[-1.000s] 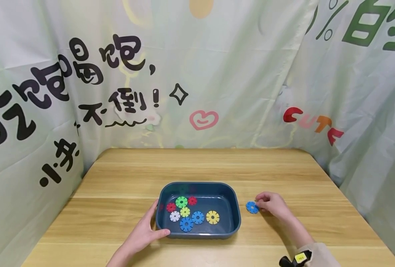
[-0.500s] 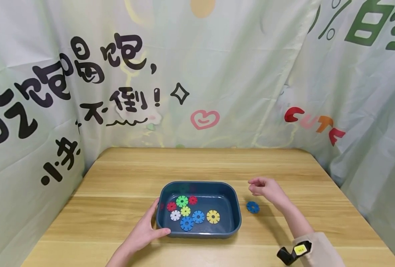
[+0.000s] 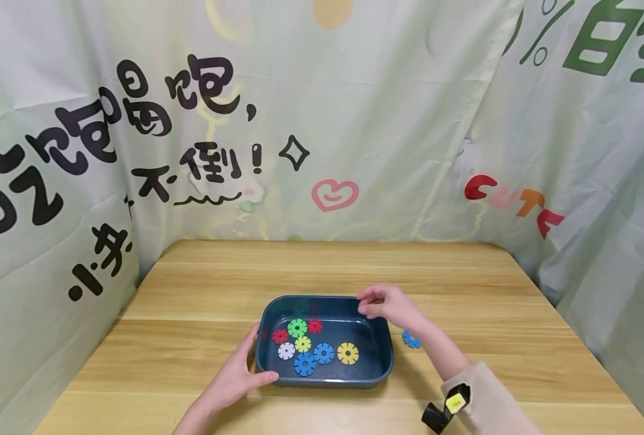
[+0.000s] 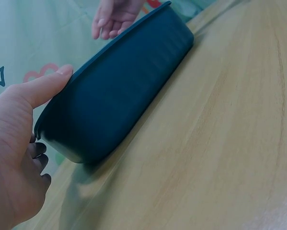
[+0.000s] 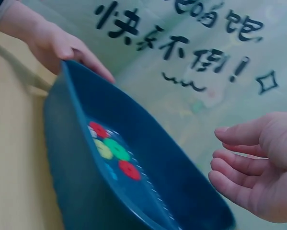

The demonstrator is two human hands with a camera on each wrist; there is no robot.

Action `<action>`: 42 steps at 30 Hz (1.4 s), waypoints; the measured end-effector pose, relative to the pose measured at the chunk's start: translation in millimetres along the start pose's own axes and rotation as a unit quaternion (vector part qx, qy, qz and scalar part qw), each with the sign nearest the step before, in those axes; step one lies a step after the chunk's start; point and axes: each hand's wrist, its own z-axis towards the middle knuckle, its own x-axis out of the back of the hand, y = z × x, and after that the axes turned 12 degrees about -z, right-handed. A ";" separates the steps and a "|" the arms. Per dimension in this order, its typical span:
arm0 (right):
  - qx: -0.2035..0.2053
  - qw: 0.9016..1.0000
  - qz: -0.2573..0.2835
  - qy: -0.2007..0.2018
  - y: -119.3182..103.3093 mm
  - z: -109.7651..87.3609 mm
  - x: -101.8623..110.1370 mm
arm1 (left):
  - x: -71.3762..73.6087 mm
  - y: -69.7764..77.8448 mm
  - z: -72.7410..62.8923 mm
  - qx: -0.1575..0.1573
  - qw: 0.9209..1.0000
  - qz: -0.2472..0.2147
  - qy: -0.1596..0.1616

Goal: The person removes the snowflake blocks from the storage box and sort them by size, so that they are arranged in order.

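A dark blue rectangular tray (image 3: 365, 338) stands on the table. My left hand (image 3: 237, 371) grips its left end, thumb over the rim and fingers round the outer wall. Inside lie several notched plastic interlocking discs, among them a yellow disc (image 3: 347, 353), a green disc (image 3: 297, 328) and a white disc (image 3: 286, 351). My right hand (image 3: 392, 307) is over the tray's back right corner. In the right wrist view this right hand (image 5: 258, 165) has loosely bent fingers with nothing between them. A blue disc (image 3: 411, 340) lies on the table right of the tray, partly hidden by the right forearm.
The wooden table (image 3: 202, 284) stretches around the tray on all sides. Printed cloth curtains (image 3: 387, 151) hang behind it and at both sides. A black strap device (image 3: 447, 406) sits on the right sleeve.
My right hand has let go of the blue disc, lifted, and moved left to the tray's back right corner. The disc stays on the table. My left hand keeps its hold on the tray.
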 end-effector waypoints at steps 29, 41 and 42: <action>0.016 0.989 -0.106 -0.106 -1.9 14.5 -63.0 | -1.0 2.3 0.9 -0.007 1.000 0.003 0.001; 0.002 0.965 -0.233 -0.118 5.1 5.8 -61.2 | -0.8 1.9 -0.8 0.005 1.000 0.016 0.006; 0.000 0.963 -0.242 -0.119 5.1 5.2 -61.6 | -0.8 1.8 -0.9 0.005 1.000 0.016 0.005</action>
